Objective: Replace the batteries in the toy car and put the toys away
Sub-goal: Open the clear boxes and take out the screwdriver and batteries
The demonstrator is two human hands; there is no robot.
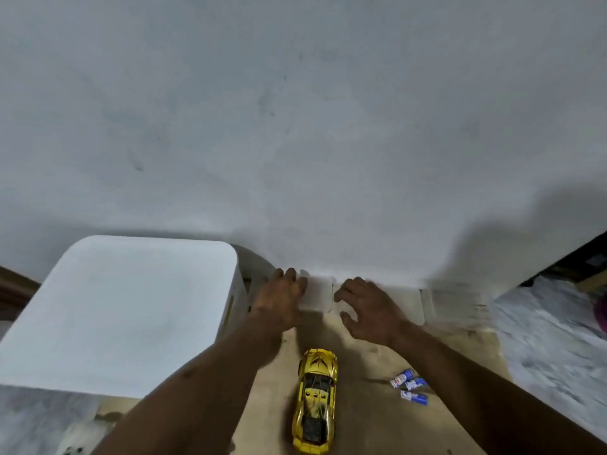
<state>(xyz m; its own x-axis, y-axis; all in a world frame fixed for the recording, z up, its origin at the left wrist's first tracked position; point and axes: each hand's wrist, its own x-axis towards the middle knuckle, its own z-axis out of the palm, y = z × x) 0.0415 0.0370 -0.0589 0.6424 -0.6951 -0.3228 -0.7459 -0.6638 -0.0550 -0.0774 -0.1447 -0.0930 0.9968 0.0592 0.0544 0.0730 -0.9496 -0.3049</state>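
- The glossy yellow plastic toy car rests on the tan counter, three blue-and-white batteries just beside it, within reach.
- Left hand touches a blurred white box; grip indeterminate.
- Right hand hovers spread, empty, probably reaching for it.

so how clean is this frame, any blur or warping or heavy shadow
Head view: the left hand and right hand are motion-smeared, as is the white box the left hand touches by the wall; the yellow toy car and batteries are sharper; wide-angle warping bends the wall-floor line; a broad soft shadow darkens the wall at right.
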